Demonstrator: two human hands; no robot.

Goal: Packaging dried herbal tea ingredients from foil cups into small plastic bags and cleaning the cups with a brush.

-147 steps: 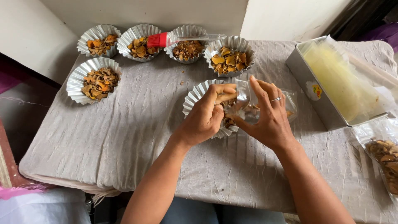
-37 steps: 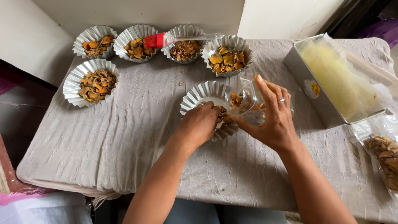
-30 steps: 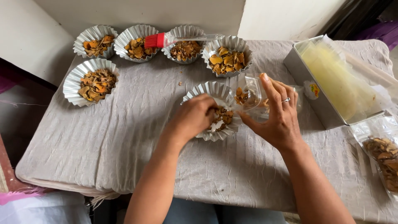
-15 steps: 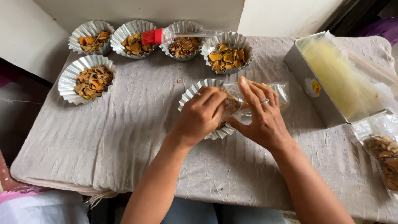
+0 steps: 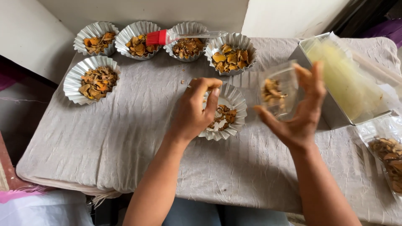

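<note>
Hovering over a fluted silver foil cup [image 5: 233,109] near the middle of the grey crinkled tablecloth [image 5: 125,138], the left hand [image 5: 194,111] has its fingers curled loosely downward above the brown and orange dried pieces inside; whether the fingertips pinch any of them cannot be told from here. Just to the right, the right hand [image 5: 299,113] is lifted off the cloth, palm turned inward, thumb and fingers grasping a small clear plastic bag [image 5: 278,90] with a clump of the same dried pieces in it. The bag hangs in the air between the foil cup and a grey rectangular box [image 5: 331,113] lined with pale yellowish plastic. Along the far edge stand four more filled foil cups [image 5: 228,52], and a fifth filled cup [image 5: 94,79] sits at the left. A red-bristled brush with a clear handle [image 5: 167,37] lies across the far row. At the right edge lies another clear bag of dried pieces [image 5: 387,157].
</note>
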